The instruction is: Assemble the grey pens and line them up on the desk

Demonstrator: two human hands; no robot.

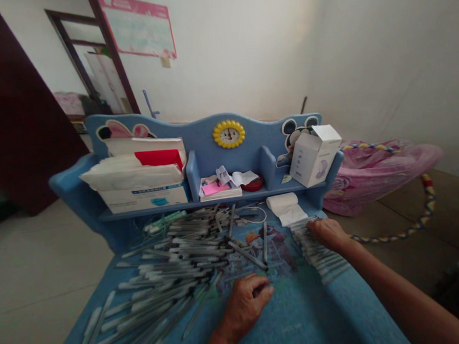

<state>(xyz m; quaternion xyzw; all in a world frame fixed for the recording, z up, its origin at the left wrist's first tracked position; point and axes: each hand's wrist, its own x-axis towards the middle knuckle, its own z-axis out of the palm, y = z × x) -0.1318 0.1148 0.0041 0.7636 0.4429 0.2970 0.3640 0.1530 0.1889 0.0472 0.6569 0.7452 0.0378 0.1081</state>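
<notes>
My left hand (246, 306) rests low over the front of the blue desk (292, 320). Its fingers are loosely curled and nothing shows in them. Many slim grey pens (173, 269), apparently with clear sleeves, lie in a wide heap to its left. Two pens (264, 246) lie apart from the heap, ahead of this hand. My right hand (327, 233) is at the far end of a row of sleeved pens (319, 257) on the desk's right side. Its fingers are pinched on a pen at the row's end, mostly hidden by blur.
Behind the pens lies a white paper roll (286, 207). The desk's shelf holds a carton of papers (143, 192), a small booklet stack (220, 191), a red round case (252, 184) and a white box (314, 154). A pink covered basket (376, 173) and a hoop (427, 209) stand at right.
</notes>
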